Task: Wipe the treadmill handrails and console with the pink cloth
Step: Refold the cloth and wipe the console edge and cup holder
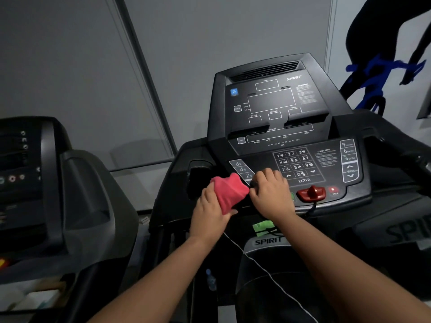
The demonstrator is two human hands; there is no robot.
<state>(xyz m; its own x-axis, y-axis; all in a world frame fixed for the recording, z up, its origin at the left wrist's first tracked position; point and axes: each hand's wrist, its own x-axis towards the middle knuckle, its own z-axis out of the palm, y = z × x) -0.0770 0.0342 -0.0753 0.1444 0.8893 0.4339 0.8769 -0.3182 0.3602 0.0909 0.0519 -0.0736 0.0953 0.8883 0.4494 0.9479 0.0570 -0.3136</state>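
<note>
The black treadmill console (277, 106) rises ahead, with a keypad panel (300, 164) below its displays. A bunched pink cloth (229, 193) sits at the console's lower left edge, near the incline buttons. My left hand (211, 213) grips the cloth from below and the left. My right hand (271, 194) lies curled on the console edge right next to the cloth, its fingertips at the cloth's right side; whether it pinches the cloth is not clear. The right handrail (401, 150) shows at the far right.
A red safety key (311, 193) and a stop button (333, 190) sit right of my right hand. A thin white cord (263, 269) hangs below my arms. Another treadmill console (35, 173) stands to the left. A grey wall is behind.
</note>
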